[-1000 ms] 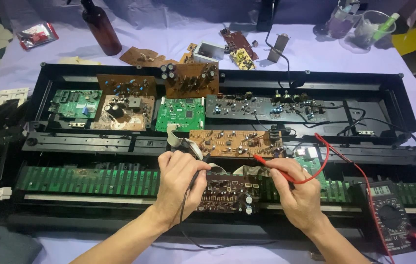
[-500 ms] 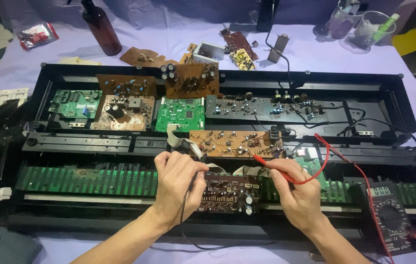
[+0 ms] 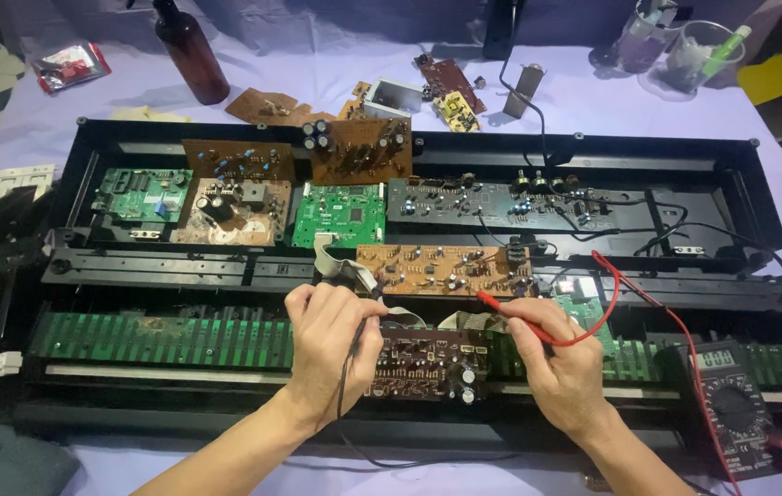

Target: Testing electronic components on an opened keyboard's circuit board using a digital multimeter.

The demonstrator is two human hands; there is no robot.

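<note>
The person is testing a circuit board with a meter, and the step in hand looks like probing points on the brown board (image 3: 441, 268) that is lying across the middle of the open black keyboard case (image 3: 721, 156) on the desk. The right hand (image 3: 561, 363) is closed around the red probe (image 3: 501, 306) like a pen, and its tip is pointing up and left, touching or almost touching the lower edge of that brown board. The left hand (image 3: 328, 335) is closed around the black probe (image 3: 360, 335); its lead is hanging down from the fist, and the tip is hidden behind the fingers, so I cannot tell which point it is touching. The two hands are apart, with a darker small board (image 3: 427, 366) lying between them, just below the brown one. The red wire (image 3: 675, 321) is running in a loop to the meter (image 3: 731, 404) at the lower right corner.

In my judgement the next move is asking for steady tips on small solder points and a look to the meter screen. The parts are standing close together, so a slipping tip could bridge two of them.
</note>
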